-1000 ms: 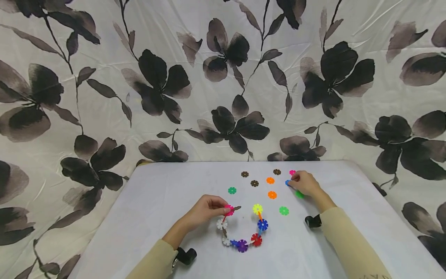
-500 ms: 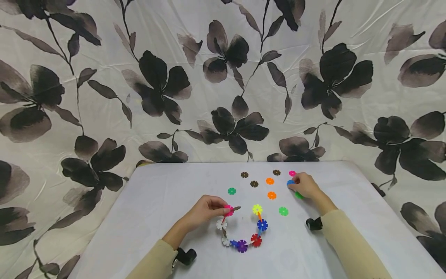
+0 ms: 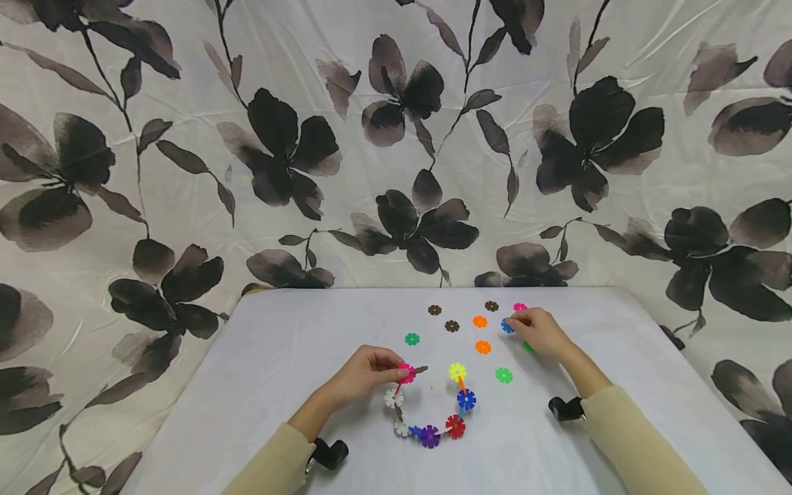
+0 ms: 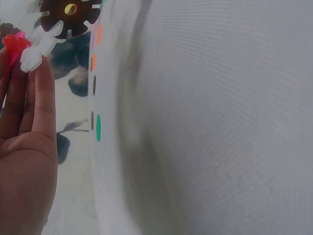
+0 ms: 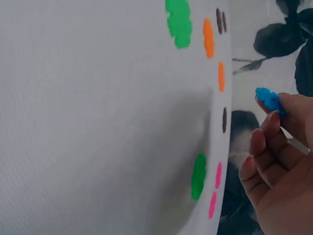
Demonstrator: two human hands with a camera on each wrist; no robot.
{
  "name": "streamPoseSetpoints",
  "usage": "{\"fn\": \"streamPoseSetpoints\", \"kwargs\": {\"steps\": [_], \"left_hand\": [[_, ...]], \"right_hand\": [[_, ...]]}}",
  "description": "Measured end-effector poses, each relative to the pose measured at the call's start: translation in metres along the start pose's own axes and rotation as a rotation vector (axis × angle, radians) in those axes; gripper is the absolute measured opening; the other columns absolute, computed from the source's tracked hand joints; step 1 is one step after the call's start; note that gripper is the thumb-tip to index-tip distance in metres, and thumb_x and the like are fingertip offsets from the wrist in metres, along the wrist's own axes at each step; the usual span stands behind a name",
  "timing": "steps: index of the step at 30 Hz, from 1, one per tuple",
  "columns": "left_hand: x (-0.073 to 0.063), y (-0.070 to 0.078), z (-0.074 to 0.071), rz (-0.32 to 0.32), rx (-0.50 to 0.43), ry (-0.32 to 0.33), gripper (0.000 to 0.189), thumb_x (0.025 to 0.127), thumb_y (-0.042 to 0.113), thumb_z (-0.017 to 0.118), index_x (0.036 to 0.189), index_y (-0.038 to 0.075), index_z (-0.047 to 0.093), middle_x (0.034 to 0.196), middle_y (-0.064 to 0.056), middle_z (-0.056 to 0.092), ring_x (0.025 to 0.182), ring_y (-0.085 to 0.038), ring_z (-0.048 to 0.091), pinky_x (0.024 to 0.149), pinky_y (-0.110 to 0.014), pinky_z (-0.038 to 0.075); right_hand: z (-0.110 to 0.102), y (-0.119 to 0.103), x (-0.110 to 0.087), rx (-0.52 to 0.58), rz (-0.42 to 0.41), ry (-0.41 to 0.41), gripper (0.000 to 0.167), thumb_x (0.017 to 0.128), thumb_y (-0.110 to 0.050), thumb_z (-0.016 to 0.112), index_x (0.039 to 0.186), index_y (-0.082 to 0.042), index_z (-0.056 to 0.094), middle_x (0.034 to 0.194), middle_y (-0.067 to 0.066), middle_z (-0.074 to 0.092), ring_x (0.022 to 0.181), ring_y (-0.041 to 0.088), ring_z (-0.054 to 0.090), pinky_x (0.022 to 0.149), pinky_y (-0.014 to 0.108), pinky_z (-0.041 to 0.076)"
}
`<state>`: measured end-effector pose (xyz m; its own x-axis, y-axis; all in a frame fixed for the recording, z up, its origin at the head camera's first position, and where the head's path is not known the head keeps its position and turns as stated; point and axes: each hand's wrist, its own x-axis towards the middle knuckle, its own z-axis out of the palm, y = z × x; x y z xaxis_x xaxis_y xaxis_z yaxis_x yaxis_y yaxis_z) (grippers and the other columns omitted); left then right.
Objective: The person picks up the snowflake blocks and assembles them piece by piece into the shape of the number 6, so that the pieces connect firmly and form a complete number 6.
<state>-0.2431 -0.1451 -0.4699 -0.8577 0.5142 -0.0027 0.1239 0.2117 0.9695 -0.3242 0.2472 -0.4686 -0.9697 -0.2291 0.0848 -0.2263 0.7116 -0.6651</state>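
My left hand (image 3: 366,371) pinches a pink snowflake disc (image 3: 405,374) at the left end of a curved chain of linked plastic discs. A brown disc (image 3: 421,370) juts from that pink one. The chain dips through white, purple (image 3: 430,437) and red (image 3: 455,426) discs, then climbs to a yellow disc (image 3: 457,372) at its right end. At the far right of the table, my right hand (image 3: 542,333) holds a blue disc (image 3: 507,326) between thumb and fingertips. In the right wrist view this blue disc (image 5: 269,99) shows clear of the tabletop.
Loose discs lie flat on the white table (image 3: 278,371): brown (image 3: 435,310), orange (image 3: 483,347), green (image 3: 504,375), teal green (image 3: 412,339) and pink (image 3: 520,306). Behind the table's far edge hangs a floral cloth (image 3: 346,172).
My right hand has shifted slightly, the blue disc turning to show more of its face, and the right forearm has swung a little right and nearer. The left hand and chain stay put.
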Motion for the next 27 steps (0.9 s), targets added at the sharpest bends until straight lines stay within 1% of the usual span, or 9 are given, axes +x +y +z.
{"fn": "streamPoseSetpoints", "kwargs": {"steps": [2,4,7,10,15,18,22,25,27], "left_hand": [[0.000,0.001,0.000,0.002,0.000,0.000,0.017,0.095,0.016,0.075,0.107,0.005,0.077,0.098,-0.009,0.077,0.087,-0.019,0.071,0.088,-0.031,0.058],[0.001,0.001,0.000,0.004,0.005,0.003,0.017,0.095,0.017,0.075,0.107,0.005,0.077,0.098,-0.009,0.077,0.087,-0.019,0.071,0.088,-0.032,0.058],[0.001,0.001,0.000,0.006,0.010,0.009,0.017,0.094,0.017,0.076,0.107,0.005,0.077,0.098,-0.009,0.077,0.087,-0.019,0.072,0.088,-0.032,0.058],[0.001,0.000,0.000,0.009,0.006,0.001,0.018,0.094,0.018,0.076,0.106,0.005,0.077,0.098,-0.008,0.078,0.087,-0.018,0.072,0.088,-0.032,0.058],[0.001,-0.001,0.000,0.011,-0.001,-0.013,0.019,0.094,0.021,0.076,0.107,0.006,0.077,0.098,-0.007,0.078,0.086,-0.018,0.072,0.087,-0.032,0.058],[0.002,-0.001,0.000,0.006,0.001,-0.006,0.019,0.094,0.021,0.077,0.107,0.006,0.077,0.098,-0.007,0.078,0.088,-0.021,0.072,0.088,-0.032,0.058],[0.002,0.000,0.001,-0.009,0.009,0.012,0.018,0.095,0.018,0.076,0.108,0.006,0.077,0.098,-0.008,0.077,0.092,-0.027,0.072,0.089,-0.033,0.059],[0.002,0.001,0.002,-0.020,0.019,0.025,0.018,0.095,0.018,0.075,0.109,0.006,0.077,0.099,-0.008,0.077,0.092,-0.025,0.072,0.089,-0.034,0.059],[0.002,0.002,0.002,-0.023,0.025,0.030,0.019,0.096,0.019,0.074,0.109,0.006,0.077,0.098,-0.007,0.077,0.091,-0.022,0.072,0.090,-0.035,0.059]], "right_hand": [[-0.001,-0.010,-0.004,0.042,-0.058,0.003,0.028,0.103,-0.019,0.062,0.112,0.004,0.074,0.097,0.012,0.071,0.088,0.024,0.057,0.078,0.035,0.052],[0.000,-0.020,-0.007,0.107,-0.086,-0.012,0.024,0.102,-0.019,0.063,0.108,0.001,0.075,0.094,0.013,0.071,0.088,0.025,0.058,0.075,0.032,0.051],[0.003,-0.032,-0.012,0.222,-0.091,-0.048,0.021,0.102,-0.019,0.064,0.105,-0.001,0.076,0.094,0.018,0.070,0.090,0.028,0.059,0.075,0.033,0.050],[0.008,-0.042,-0.018,0.296,-0.085,-0.088,0.020,0.101,-0.021,0.066,0.104,-0.003,0.076,0.095,0.019,0.070,0.091,0.030,0.059,0.076,0.034,0.050],[0.019,-0.060,-0.027,0.320,-0.132,-0.146,0.017,0.099,-0.021,0.070,0.100,-0.005,0.078,0.091,0.017,0.072,0.088,0.039,0.059,0.071,0.032,0.050],[0.024,-0.070,-0.031,0.327,-0.172,-0.178,0.017,0.099,-0.022,0.070,0.099,-0.007,0.079,0.090,0.018,0.072,0.090,0.043,0.061,0.072,0.032,0.051],[0.029,-0.085,-0.037,0.359,-0.196,-0.232,0.016,0.099,-0.024,0.069,0.102,-0.011,0.079,0.095,0.018,0.074,0.096,0.045,0.064,0.078,0.038,0.053],[0.032,-0.093,-0.040,0.378,-0.210,-0.275,0.016,0.100,-0.023,0.069,0.103,-0.012,0.079,0.096,0.012,0.076,0.098,0.043,0.065,0.081,0.041,0.055],[0.035,-0.096,-0.042,0.373,-0.224,-0.296,0.016,0.100,-0.023,0.068,0.102,-0.012,0.079,0.095,0.008,0.076,0.096,0.040,0.065,0.080,0.038,0.055]]}}
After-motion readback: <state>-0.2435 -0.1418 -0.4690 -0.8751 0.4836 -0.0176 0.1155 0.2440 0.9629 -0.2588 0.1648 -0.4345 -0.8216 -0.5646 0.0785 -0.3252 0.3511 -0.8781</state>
